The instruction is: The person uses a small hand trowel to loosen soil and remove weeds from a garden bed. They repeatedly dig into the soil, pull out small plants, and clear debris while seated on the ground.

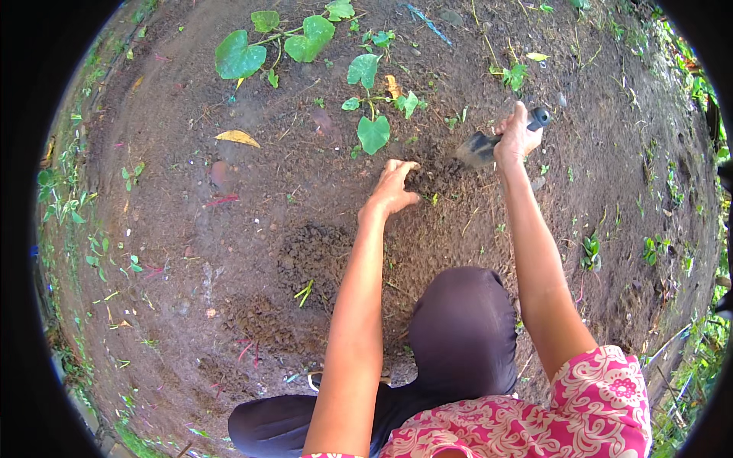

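My right hand (pixel 517 137) is closed round the dark handle of a hand trowel (pixel 476 150). The trowel's soil-smeared blade points left, its tip at a patch of loose dark soil (pixel 438 174). At the left side of that patch is my left hand (pixel 396 188), thumb and fingers spread, with nothing seen between them. Just above it stands a small seedling with rounded green leaves (pixel 373 134). Nearer to me, left of my left forearm, lies a heap of crumbly dark soil (pixel 315 252) with a few green plant bits (pixel 305 292) on it.
A broad-leaved vine (pixel 240 54) spreads at the upper left. A yellow leaf (pixel 237 137), a blue plastic strip (pixel 426 23) and small stones (pixel 537 183) lie on the ground. My knee (pixel 464 320) is close below the hands. Low weeds (pixel 591 251) grow at the right.
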The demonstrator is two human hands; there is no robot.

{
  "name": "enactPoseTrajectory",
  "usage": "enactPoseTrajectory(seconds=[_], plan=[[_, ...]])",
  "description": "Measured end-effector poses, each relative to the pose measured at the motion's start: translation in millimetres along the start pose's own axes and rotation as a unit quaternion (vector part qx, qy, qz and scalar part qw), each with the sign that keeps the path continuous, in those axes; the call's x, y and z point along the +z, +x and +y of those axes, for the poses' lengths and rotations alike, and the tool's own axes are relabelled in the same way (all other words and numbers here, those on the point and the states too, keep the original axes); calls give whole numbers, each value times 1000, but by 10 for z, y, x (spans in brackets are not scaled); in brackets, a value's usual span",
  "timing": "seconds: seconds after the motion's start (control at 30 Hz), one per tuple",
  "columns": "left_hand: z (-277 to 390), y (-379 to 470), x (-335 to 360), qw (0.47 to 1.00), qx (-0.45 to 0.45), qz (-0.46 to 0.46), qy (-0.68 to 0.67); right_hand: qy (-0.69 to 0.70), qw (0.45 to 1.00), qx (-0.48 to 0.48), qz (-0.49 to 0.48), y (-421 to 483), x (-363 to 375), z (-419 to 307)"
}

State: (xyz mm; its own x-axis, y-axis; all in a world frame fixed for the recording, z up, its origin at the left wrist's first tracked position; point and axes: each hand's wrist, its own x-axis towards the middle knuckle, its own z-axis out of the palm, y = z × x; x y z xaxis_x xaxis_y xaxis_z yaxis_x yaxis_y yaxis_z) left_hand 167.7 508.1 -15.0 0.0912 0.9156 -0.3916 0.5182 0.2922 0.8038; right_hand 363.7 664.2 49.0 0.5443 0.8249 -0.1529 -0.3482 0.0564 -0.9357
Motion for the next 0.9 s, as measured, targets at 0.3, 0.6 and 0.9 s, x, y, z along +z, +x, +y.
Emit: enactPoseTrajectory(seconds=[0.3,0.6,0.9], plan=[[155,-93,188,982,-65,169,47,3,979,53,-195,-245,-32,-357],[230,-101,297,963,-35,223,149,65,986,123,-88,-495,360,-215],[208,-325,55,984,-23,179,3,156,953,27,-257,-432,338,-423]])
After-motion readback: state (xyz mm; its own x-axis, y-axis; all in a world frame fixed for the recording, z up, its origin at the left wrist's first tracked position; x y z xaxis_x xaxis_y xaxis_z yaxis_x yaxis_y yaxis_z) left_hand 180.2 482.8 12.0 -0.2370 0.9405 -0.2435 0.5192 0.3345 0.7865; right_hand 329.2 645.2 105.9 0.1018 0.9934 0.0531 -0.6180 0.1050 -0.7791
